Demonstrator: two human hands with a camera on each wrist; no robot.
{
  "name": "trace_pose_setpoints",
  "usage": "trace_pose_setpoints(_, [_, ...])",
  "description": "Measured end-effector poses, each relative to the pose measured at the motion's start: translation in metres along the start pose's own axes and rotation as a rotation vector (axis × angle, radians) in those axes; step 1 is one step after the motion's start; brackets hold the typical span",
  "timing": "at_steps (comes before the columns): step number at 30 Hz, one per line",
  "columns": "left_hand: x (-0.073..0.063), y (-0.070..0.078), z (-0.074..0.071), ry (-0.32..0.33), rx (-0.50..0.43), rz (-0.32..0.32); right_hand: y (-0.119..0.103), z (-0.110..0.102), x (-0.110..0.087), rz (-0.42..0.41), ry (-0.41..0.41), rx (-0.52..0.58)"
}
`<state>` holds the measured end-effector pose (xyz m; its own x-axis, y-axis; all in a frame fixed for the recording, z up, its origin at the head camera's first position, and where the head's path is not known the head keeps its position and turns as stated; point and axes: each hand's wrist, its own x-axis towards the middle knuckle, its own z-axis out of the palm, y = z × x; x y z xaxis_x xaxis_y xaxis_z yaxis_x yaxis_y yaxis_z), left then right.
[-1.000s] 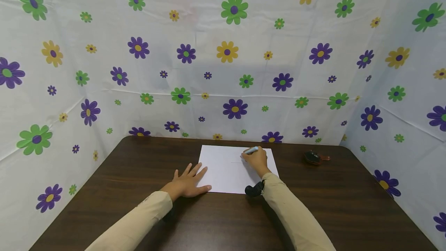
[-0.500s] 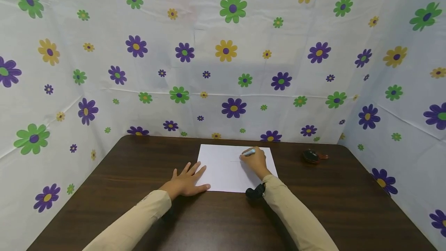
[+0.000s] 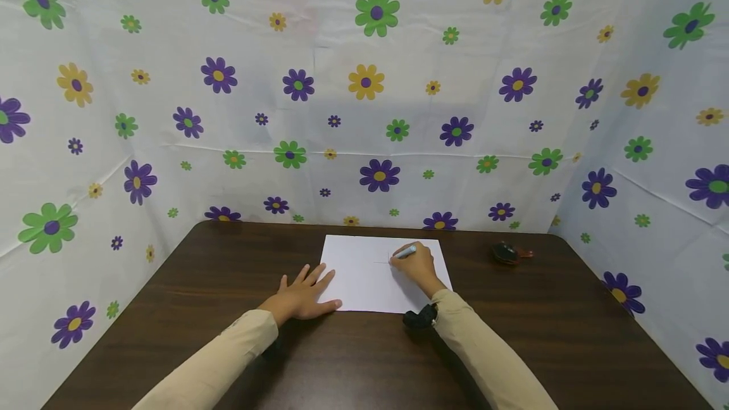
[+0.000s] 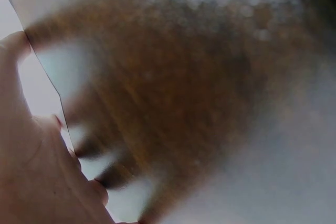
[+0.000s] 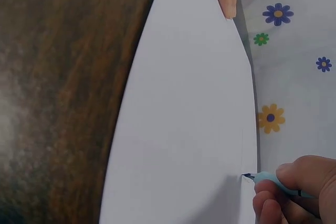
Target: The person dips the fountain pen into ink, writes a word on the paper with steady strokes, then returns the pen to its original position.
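A white sheet of paper (image 3: 353, 283) lies on the dark wooden table (image 3: 216, 283). My left hand (image 3: 300, 296) rests with spread, straight fingers on the sheet's left edge; in the left wrist view that hand (image 4: 42, 161) shows its palm and fingers against a blurred surface. Pinched in my right hand (image 3: 420, 266) is a light blue marker (image 3: 407, 252), slanted, its tip at the paper. Thin crossing lines (image 3: 381, 262) show beside the tip. The right wrist view shows the marker (image 5: 268, 179) with its dark tip against the sheet, thumb and fingers around its barrel.
A small dark, rounded object with a reddish handle-like end (image 3: 507, 253) sits on the table to the right of the paper. White cloth with printed flowers (image 3: 319, 112) hangs behind the table and along both sides.
Earlier only a faint horizontal line showed; now a short vertical line crosses it. The marker tip has come slightly down the paper. My left hand stays at the sheet's edge.
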<state>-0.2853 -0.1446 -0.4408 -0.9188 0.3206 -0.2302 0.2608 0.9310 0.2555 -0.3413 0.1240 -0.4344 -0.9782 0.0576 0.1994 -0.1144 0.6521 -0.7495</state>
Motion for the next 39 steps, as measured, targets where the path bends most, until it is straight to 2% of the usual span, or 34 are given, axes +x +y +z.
trace_pose_setpoints(6, [0.003, -0.003, 0.005, 0.010, 0.002, 0.000, -0.003, -0.002, -0.004, 0.003, -0.030, 0.002])
trace_pose_setpoints(12, [-0.005, 0.003, -0.004, -0.010, -0.012, 0.009, -0.005, -0.004, -0.009, 0.002, -0.062, 0.019])
trace_pose_setpoints(17, [-0.009, 0.005, -0.007, -0.003, -0.013, 0.011, -0.008, -0.004, -0.013, 0.001, -0.103, 0.040])
trace_pose_setpoints(34, [-0.006, 0.004, -0.003, 0.014, -0.008, 0.012, -0.010, -0.001, -0.023, -0.048, -0.140, 0.078])
trace_pose_setpoints(39, [-0.005, 0.004, -0.004, -0.005, -0.002, 0.009, -0.010, -0.002, -0.024, -0.050, -0.149, 0.094])
